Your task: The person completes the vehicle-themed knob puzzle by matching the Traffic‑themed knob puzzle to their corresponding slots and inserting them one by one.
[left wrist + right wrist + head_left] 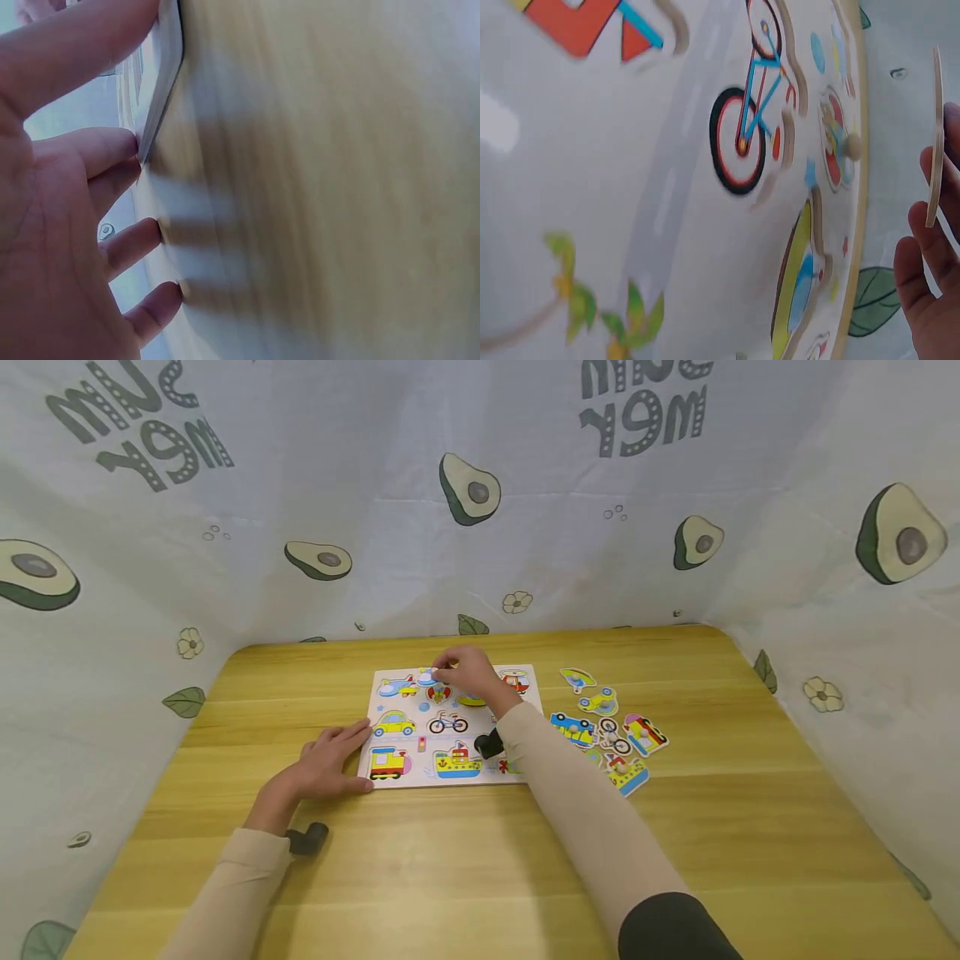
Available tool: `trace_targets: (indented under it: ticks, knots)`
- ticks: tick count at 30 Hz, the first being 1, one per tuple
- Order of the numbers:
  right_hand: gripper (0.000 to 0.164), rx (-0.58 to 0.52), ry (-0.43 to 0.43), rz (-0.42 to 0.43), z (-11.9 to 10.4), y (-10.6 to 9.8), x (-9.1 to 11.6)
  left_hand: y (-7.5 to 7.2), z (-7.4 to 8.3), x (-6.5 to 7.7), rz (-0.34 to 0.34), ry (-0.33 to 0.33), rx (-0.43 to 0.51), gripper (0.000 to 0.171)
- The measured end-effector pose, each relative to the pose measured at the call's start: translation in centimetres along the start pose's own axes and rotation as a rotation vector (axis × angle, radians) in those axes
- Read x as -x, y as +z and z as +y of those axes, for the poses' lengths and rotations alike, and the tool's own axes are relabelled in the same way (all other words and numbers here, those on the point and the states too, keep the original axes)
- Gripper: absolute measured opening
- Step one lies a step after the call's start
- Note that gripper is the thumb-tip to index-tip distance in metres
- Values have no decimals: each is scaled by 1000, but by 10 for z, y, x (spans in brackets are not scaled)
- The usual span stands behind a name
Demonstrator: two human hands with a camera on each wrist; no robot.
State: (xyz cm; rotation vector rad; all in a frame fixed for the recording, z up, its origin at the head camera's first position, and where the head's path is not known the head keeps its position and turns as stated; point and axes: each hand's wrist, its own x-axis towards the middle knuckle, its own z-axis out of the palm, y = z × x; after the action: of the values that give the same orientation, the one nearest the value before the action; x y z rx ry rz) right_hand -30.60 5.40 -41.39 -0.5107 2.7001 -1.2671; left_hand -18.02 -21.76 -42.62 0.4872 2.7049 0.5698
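A white wooden puzzle board (412,743) with vehicle pictures lies on the table. At its left edge rests my left hand (326,766), thumb and index finger touching the board and the other fingertips on the wood. My right hand (471,675) holds a thin puzzle piece (427,677), partly blue, above the board's back edge. The right wrist view shows this piece (936,142) edge-on against the fingers; its face is hidden there. A round-knobbed red and yellow piece (831,142) sits in the board. The bicycle picture (447,722) shows in its recess.
Right of the board lie several loose knobbed pieces, among them a blue bus (573,729), a bicycle piece (613,737), a train piece (645,735) and a ship piece (627,773). An avocado-print cloth (405,593) hangs behind the wooden table (420,868).
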Motion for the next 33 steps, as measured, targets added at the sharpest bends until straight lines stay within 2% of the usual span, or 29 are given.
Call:
trace_targets:
  ticks: [8,22,28,31,33]
  knots:
    - [18,-23,-19,-8,-16,22,-8,1,-3,-3,1,-6,4,95]
    - [19,22,36,27,-15,40,-13,5,-3,-4,-1,-14,-7,94]
    - [19,-27,80,5,-19,48,-16,3,-1,-4,-3,-15,-5,95]
    - [19,17,107,5,-21,55,-19,2,-1,-3,-6,-21,-3,95]
    - [19,85,115,17,-21,60,-20,2,-2,-2,-7,-23,-1,95]
